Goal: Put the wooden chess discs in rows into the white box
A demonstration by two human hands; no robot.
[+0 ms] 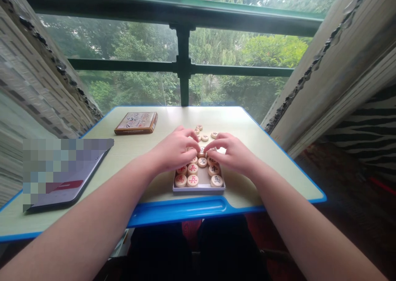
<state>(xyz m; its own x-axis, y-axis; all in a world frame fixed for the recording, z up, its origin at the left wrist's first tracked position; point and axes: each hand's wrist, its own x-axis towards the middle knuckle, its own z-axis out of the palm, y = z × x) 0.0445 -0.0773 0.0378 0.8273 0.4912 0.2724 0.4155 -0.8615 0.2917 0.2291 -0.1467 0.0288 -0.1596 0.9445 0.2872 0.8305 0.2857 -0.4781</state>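
A shallow grey tray (198, 188) lies near the front edge of a pale table (130, 149) with a blue rim. Several round wooden chess pieces (192, 180) with red or black characters sit in it. More loose pieces (204, 136) lie on the table just beyond the tray. My left hand (173, 150) and my right hand (233, 152) hover over the tray's far end, fingers curled, fingertips meeting around a piece (201, 152) between them. Which hand grips it is unclear.
A brown lid or box (136, 122) with printed characters lies at the table's back left. A dark tablet (66, 178) rests on the left side. Green window bars (183, 66) stand behind the table, woven blinds at both sides.
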